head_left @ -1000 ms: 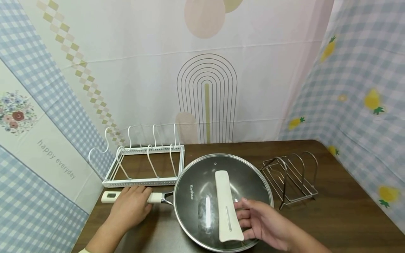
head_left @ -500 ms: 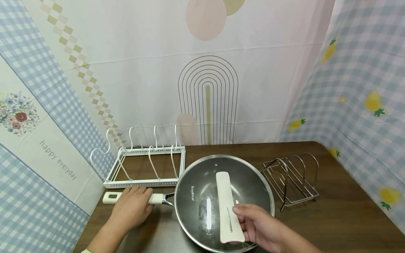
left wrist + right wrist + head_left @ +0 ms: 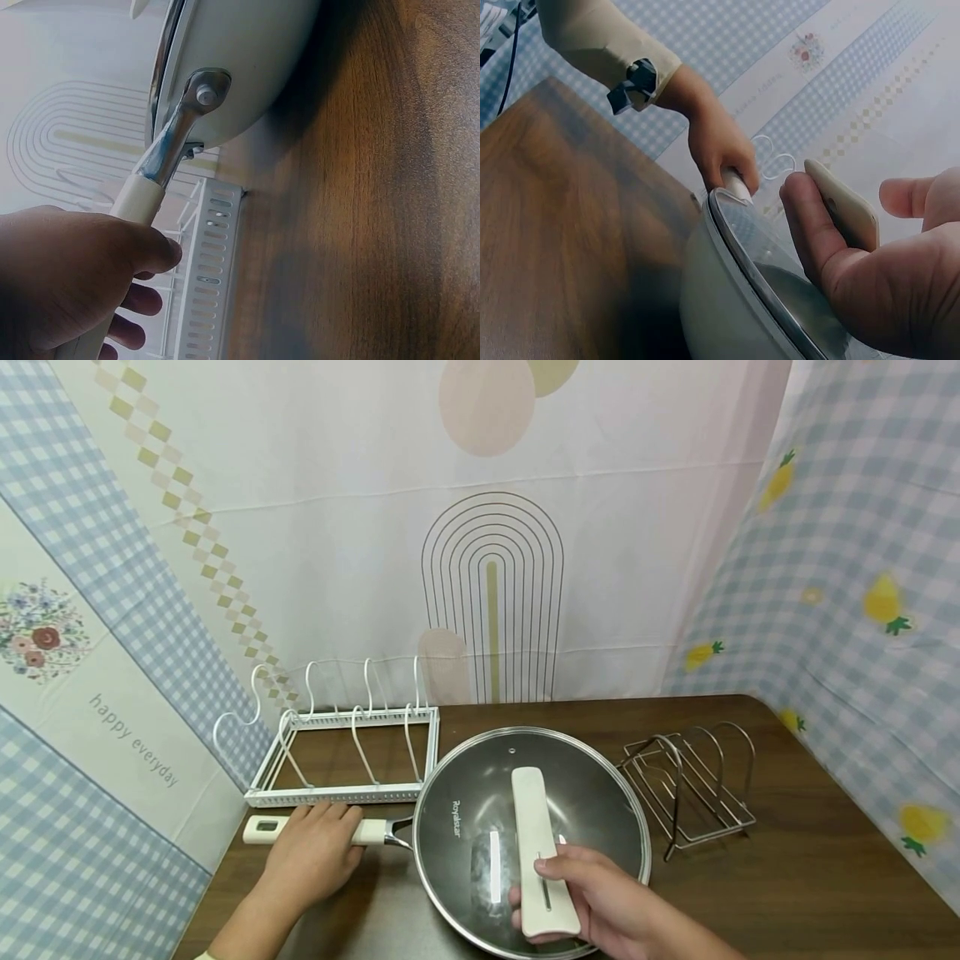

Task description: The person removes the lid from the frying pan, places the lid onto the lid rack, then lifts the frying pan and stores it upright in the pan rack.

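Note:
A large pan (image 3: 712, 300) stands on the table, covered by a glass lid (image 3: 468, 777) with a metal rim. My left hand (image 3: 315, 843) grips the pan's cream handle (image 3: 371, 832), which points left; the left wrist view shows the fingers wrapped around it. Across the lid runs a long cream lid handle (image 3: 531, 818) with a slot near its front end. My right hand (image 3: 600, 893) holds that front end, fingers passing underneath and thumb over the top by the slot. In the right wrist view the lid sits on the pan rim.
Behind the pan handle is a white rack (image 3: 337, 793) with upright wire loops. To the pan's right, a metal wire rack (image 3: 708, 835) stands close to the lid's edge. Patterned cloth (image 3: 345, 568) hangs behind the brown wooden table (image 3: 795, 877).
The right hand has moved left from beside the lid handle, its fingers sliding under and its thumb coming over the top. The left hand, pan and lid look unchanged.

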Demonstrator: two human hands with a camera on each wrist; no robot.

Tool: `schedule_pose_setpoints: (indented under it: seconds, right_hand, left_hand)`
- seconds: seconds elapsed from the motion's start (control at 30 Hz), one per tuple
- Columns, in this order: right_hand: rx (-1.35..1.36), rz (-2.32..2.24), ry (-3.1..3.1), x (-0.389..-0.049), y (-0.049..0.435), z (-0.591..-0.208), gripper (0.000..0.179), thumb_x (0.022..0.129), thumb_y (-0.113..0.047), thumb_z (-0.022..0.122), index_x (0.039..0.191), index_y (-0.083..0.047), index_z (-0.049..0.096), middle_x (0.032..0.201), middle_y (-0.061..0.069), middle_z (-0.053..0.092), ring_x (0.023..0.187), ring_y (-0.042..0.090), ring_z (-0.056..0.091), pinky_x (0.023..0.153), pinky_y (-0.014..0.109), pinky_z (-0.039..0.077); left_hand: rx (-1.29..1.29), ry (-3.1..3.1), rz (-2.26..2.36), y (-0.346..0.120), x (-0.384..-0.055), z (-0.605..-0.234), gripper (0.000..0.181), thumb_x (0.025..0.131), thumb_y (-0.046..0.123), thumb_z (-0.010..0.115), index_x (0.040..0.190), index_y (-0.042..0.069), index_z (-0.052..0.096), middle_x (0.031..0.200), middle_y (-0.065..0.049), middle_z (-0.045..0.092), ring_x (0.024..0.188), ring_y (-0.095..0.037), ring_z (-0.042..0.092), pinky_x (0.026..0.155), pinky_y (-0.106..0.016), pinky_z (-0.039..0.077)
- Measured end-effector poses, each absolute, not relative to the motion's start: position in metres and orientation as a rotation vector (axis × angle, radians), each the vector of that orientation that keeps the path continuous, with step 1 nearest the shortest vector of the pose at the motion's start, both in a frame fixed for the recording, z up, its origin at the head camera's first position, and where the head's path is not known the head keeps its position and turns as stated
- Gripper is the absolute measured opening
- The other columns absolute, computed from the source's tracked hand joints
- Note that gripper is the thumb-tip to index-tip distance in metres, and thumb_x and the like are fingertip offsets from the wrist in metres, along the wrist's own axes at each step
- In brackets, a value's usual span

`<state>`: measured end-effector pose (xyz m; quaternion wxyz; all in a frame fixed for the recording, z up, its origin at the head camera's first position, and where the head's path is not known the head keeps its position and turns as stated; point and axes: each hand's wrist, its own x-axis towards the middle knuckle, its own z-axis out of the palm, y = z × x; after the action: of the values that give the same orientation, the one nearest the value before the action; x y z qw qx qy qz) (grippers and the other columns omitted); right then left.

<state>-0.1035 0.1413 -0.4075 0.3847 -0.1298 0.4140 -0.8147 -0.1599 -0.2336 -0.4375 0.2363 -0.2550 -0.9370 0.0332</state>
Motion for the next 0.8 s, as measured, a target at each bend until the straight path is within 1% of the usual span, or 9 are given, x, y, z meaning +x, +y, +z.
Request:
schedule_pose_setpoints:
  seconds: [0.17,0.23,0.33,0.47,0.6,0.7,0.8]
  right_hand:
    - [-0.339,-2.104,1.007,-0.103,0.138,-0.409,0.037,0.099,-0.011,0.038,0.128,0.009,0.023,0.106,0.025,0.061,0.098,0.037,0.062,0.087,0.050,0.046]
    - [-0.326,-2.117,1.003,-0.103,0.135,-0.409,0.036,0.099,-0.010,0.038,0.125,0.009,0.023,0.105,0.024,0.061,0.097,0.036,0.062,0.088,0.051,0.045]
    - [-0.286,-2.135,1.000,-0.102,0.132,-0.410,0.035,0.098,-0.009,0.040,0.123,0.008,0.022,0.103,0.023,0.061,0.095,0.035,0.063,0.088,0.051,0.045]
    - [-0.226,-2.165,1.027,-0.100,0.127,-0.410,0.033,0.097,-0.007,0.042,0.120,0.007,0.024,0.101,0.020,0.061,0.091,0.031,0.063,0.084,0.047,0.048]
    - [-0.189,-2.194,1.073,-0.098,0.123,-0.411,0.034,0.096,-0.006,0.044,0.120,0.009,0.027,0.100,0.019,0.060,0.087,0.029,0.064,0.079,0.045,0.051]
    - [-0.159,-2.212,1.097,-0.097,0.121,-0.410,0.038,0.095,-0.007,0.046,0.122,0.010,0.026,0.099,0.018,0.060,0.087,0.028,0.064,0.078,0.045,0.051]
    - [-0.125,-2.223,1.129,-0.096,0.119,-0.410,0.037,0.093,-0.008,0.049,0.119,0.011,0.030,0.098,0.017,0.061,0.086,0.027,0.065,0.078,0.044,0.052]
  left_hand:
    - [-0.682,-2.615,0.115,-0.233,-0.161,-0.437,0.028,0.065,0.026,0.072,0.081,0.012,0.054,0.077,-0.003,0.057,0.076,-0.027,0.056,0.067,-0.044,0.041]
    - [-0.678,-2.621,0.120,-0.233,-0.161,-0.437,0.028,0.065,0.026,0.072,0.083,0.012,0.055,0.078,-0.004,0.058,0.077,-0.027,0.057,0.067,-0.044,0.041]
    - [-0.681,-2.611,0.121,-0.232,-0.161,-0.437,0.029,0.065,0.027,0.073,0.081,0.012,0.054,0.076,-0.003,0.057,0.075,-0.027,0.056,0.065,-0.044,0.041]
    - [-0.691,-2.586,0.117,-0.231,-0.160,-0.437,0.031,0.063,0.027,0.074,0.077,0.013,0.050,0.072,-0.003,0.054,0.070,-0.028,0.054,0.062,-0.043,0.039]
    - [-0.681,-2.591,0.122,-0.232,-0.159,-0.436,0.029,0.064,0.027,0.073,0.079,0.012,0.053,0.074,-0.003,0.056,0.072,-0.027,0.055,0.063,-0.043,0.040]
    - [-0.674,-2.597,0.123,-0.232,-0.160,-0.436,0.028,0.064,0.026,0.072,0.081,0.011,0.054,0.076,-0.004,0.057,0.074,-0.027,0.056,0.065,-0.044,0.041]
    - [-0.675,-2.590,0.124,-0.232,-0.160,-0.437,0.029,0.064,0.026,0.072,0.080,0.012,0.054,0.075,-0.004,0.057,0.074,-0.027,0.055,0.064,-0.044,0.041]
